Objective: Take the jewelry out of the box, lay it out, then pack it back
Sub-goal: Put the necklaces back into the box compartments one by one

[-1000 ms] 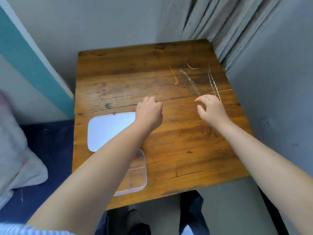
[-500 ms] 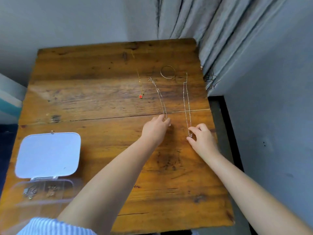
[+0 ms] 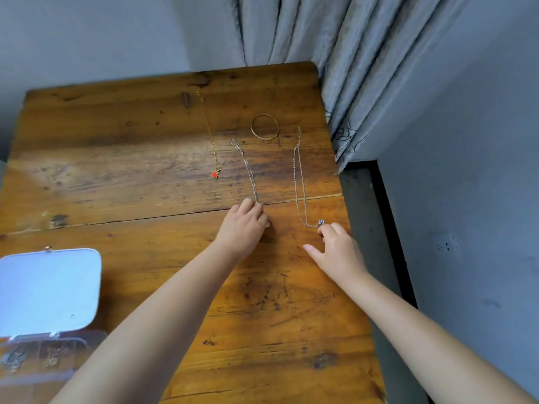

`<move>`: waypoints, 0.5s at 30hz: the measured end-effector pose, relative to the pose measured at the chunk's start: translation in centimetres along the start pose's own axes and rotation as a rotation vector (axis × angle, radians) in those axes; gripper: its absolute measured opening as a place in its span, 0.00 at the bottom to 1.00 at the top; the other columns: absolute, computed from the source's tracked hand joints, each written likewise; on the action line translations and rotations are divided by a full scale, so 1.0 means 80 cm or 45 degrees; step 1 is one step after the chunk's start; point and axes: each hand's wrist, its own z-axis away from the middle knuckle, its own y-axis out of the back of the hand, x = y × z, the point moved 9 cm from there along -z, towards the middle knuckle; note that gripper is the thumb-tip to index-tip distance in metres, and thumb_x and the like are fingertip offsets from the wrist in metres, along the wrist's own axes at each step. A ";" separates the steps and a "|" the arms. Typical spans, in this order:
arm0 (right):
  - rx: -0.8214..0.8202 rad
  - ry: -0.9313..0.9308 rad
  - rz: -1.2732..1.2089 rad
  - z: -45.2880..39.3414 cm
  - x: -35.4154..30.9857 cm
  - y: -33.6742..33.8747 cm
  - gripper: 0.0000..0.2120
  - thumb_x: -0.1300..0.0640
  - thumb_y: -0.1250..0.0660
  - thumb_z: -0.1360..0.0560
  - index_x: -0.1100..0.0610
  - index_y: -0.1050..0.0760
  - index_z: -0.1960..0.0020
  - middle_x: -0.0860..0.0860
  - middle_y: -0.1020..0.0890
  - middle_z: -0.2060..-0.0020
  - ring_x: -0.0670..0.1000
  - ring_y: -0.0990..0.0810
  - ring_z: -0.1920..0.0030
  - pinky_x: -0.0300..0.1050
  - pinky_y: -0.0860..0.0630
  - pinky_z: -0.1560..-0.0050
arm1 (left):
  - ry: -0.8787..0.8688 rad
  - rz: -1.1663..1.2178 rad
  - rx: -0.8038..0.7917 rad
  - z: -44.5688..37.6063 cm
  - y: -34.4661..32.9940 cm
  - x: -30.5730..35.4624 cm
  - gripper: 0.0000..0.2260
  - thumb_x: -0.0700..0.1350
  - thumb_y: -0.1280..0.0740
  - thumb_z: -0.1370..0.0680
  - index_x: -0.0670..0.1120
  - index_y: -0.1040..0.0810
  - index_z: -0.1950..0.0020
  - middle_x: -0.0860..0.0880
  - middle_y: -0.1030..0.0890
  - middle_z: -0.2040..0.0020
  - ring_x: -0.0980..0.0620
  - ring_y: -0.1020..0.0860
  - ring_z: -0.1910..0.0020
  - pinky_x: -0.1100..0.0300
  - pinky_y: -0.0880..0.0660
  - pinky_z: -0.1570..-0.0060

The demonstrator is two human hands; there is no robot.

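Note:
Several pieces of jewelry lie on the wooden table (image 3: 145, 176). A gold chain with a red heart pendant (image 3: 215, 174) lies left of a thin silver chain (image 3: 248, 169). My left hand (image 3: 243, 227) is curled with its fingertips on that silver chain's near end. A longer silver necklace (image 3: 299, 185) lies to the right; my right hand (image 3: 338, 252) pinches its small pendant (image 3: 320, 222). A gold bangle (image 3: 264, 126) rests farther back. The clear jewelry box (image 3: 43, 354) stands open at the lower left, small pieces inside, white lid (image 3: 49, 290) laid back.
Grey curtains (image 3: 335, 68) hang at the table's far right corner. A grey wall with a socket (image 3: 446, 246) runs along the right, with a dark gap beside the table's right edge. My forearms cross the near half of the table.
The view has swung right and down, so the box now sits at the lower left. My right hand drew the long necklace's pendant toward me; my left hand stayed on the thin chain's end.

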 end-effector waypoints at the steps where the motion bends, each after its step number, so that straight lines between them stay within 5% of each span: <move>1: 0.015 -0.033 0.010 -0.001 0.001 0.000 0.16 0.52 0.34 0.27 0.62 0.29 0.45 0.58 0.23 0.50 0.57 0.22 0.53 0.49 0.23 0.56 | 0.024 0.037 0.021 0.002 0.000 -0.002 0.14 0.42 0.47 0.21 0.40 0.32 0.37 0.43 0.29 0.36 0.44 0.37 0.34 0.52 0.36 0.40; 6: 0.176 -0.226 -0.188 -0.006 0.015 0.011 0.12 0.57 0.36 0.26 0.62 0.32 0.46 0.61 0.23 0.51 0.59 0.23 0.55 0.48 0.25 0.59 | 0.317 0.601 0.385 0.027 0.018 -0.027 0.08 0.35 0.40 0.23 0.35 0.24 0.49 0.39 0.22 0.43 0.38 0.31 0.41 0.53 0.36 0.43; 10: 0.130 -0.125 -0.112 -0.016 0.008 0.015 0.17 0.61 0.38 0.24 0.62 0.33 0.37 0.59 0.26 0.46 0.60 0.24 0.51 0.52 0.24 0.53 | 0.468 1.149 0.426 0.043 0.015 -0.038 0.04 0.35 0.40 0.23 0.41 0.27 0.56 0.41 0.21 0.45 0.43 0.30 0.41 0.64 0.40 0.50; 15: 0.147 0.159 0.245 -0.017 -0.013 0.020 0.06 0.71 0.39 0.27 0.68 0.24 0.54 0.61 0.22 0.56 0.60 0.26 0.55 0.51 0.24 0.63 | 0.647 1.794 0.446 0.063 0.011 -0.042 0.16 0.36 0.43 0.21 0.53 0.33 0.65 0.49 0.24 0.47 0.51 0.28 0.44 0.59 0.33 0.48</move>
